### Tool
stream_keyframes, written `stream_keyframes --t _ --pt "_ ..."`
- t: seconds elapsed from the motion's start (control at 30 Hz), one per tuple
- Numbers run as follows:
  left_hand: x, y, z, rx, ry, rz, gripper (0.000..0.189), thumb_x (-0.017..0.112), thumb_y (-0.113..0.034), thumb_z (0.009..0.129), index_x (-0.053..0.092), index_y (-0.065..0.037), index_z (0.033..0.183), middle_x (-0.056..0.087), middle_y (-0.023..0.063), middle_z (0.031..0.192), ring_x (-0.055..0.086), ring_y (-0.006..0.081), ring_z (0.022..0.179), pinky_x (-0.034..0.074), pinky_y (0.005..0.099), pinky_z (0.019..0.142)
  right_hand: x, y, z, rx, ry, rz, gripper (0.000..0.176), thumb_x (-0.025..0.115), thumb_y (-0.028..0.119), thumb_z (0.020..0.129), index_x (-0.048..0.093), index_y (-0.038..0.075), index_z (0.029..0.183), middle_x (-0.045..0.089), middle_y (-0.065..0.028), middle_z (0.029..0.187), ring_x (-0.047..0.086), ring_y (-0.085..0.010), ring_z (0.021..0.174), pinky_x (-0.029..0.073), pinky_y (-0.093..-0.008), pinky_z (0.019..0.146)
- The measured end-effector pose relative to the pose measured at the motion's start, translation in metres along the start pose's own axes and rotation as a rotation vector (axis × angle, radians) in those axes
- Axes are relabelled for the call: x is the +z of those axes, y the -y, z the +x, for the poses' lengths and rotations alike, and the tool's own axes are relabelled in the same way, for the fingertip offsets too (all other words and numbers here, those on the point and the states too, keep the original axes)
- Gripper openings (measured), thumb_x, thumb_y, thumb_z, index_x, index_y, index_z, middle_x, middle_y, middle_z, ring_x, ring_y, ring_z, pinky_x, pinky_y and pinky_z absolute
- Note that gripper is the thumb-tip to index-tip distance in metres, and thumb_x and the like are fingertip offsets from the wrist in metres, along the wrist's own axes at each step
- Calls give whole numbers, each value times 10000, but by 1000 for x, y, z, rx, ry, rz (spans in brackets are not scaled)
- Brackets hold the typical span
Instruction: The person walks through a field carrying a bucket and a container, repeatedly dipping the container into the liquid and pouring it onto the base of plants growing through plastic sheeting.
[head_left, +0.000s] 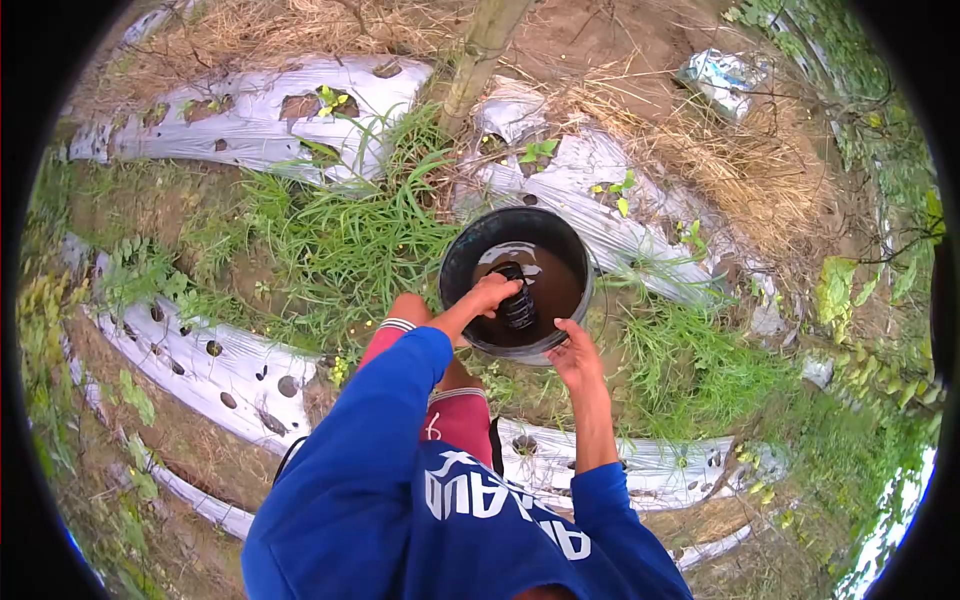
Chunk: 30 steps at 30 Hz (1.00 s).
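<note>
A black bucket [462, 235] of murky brown liquid sits in front of my legs. My left hand [490, 296] is inside the bucket's opening, its fingers wrapped round a dark cylindrical container [519, 312] with faint light markings. That container stands upright, its lower end at the liquid's surface. On the near right side, my right hand [574, 356] grips the bucket's rim, thumb at the edge and the other fingers partly hidden outside.
Plastic-covered beds [330, 85] with holes and small seedlings [330, 100] run across the ground. Tall green grass [370, 240] grows around the bucket. A wooden post [470, 75] rises behind it. Dry straw [740, 190] and a crumpled white-blue bag [725, 80] lie at the back right.
</note>
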<state>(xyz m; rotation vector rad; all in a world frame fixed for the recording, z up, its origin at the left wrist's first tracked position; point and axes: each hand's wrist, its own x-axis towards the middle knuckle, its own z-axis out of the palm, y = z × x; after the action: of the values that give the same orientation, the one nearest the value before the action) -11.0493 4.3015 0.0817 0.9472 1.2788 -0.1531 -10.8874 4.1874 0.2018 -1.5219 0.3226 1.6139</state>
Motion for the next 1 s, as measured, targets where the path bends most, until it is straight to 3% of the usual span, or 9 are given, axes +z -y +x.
stream_keyframes --t 0.23,0.27,0.3,0.4,0.67,0.8,0.9,0.97,1.0 --pt "-87 85 0 -199 32 -132 475 659 -435 793 641 -23 1028 570 120 777 616 234 652 560 367 541 101 -50 -13 16 104 -30 246 701 192 793 635 42 977 682 -56 910 651 -190 841 505 -349 802" --pt "-101 122 17 11 99 -95 471 678 -403 781 631 -28 1060 556 128 785 616 242 672 574 389 547 117 -57 -13 48 106 -43 260 724 189 775 618 76 983 659 -39 890 619 -176 814 487 -335 758" --pt "-111 130 13 2 107 -105 471 678 -403 781 631 -28 1060 556 128 785 616 242 672 574 389 547 132 -67 -14 84 103 -55 286 746 187 756 600 109 990 636 -22 870 587 -162 787 468 -322 714" --pt "-154 143 6 -273 101 -295 490 686 -391 774 621 -30 1100 569 133 820 627 253 717 581 418 552 173 -101 -5 84 -10 -130 269 745 188 757 592 116 966 632 -15 868 581 -153 779 463 -315 707" --pt "-274 167 -26 -218 -70 -216 482 661 -417 768 666 53 879 656 158 832 648 241 579 584 395 494 293 -148 -1 84 -9 -214 253 735 191 763 574 128 948 628 -6 882 572 -144 781 458 -315 716" --pt "-324 174 -24 -203 -108 -114 470 649 -410 774 676 47 877 670 179 857 663 244 585 579 371 514 335 -165 5 108 40 -171 255 718 203 775 590 121 981 628 -5 896 572 -148 827 451 -319 758" --pt "-350 176 -25 -186 -135 -7 470 640 -418 777 685 31 906 681 227 908 692 318 713 581 411 663 357 -168 9 120 68 -109 251 712 215 778 606 120 985 631 -9 922 569 -151 861 440 -321 790" --pt "-360 179 -30 52 -388 227 496 636 -444 795 678 35 915 675 257 936 665 400 871 527 442 840 369 -172 16 135 93 -123 254 711 220 779 606 122 988 632 -11 935 565 -148 872 435 -322 797" --pt "-366 179 -30 46 -393 224 496 636 -444 795 678 35 915 675 257 936 665 400 871 527 442 840 374 -173 20 145 111 -125 256 709 226 781 606 123 991 633 -12 947 562 -146 882 431 -322 804"
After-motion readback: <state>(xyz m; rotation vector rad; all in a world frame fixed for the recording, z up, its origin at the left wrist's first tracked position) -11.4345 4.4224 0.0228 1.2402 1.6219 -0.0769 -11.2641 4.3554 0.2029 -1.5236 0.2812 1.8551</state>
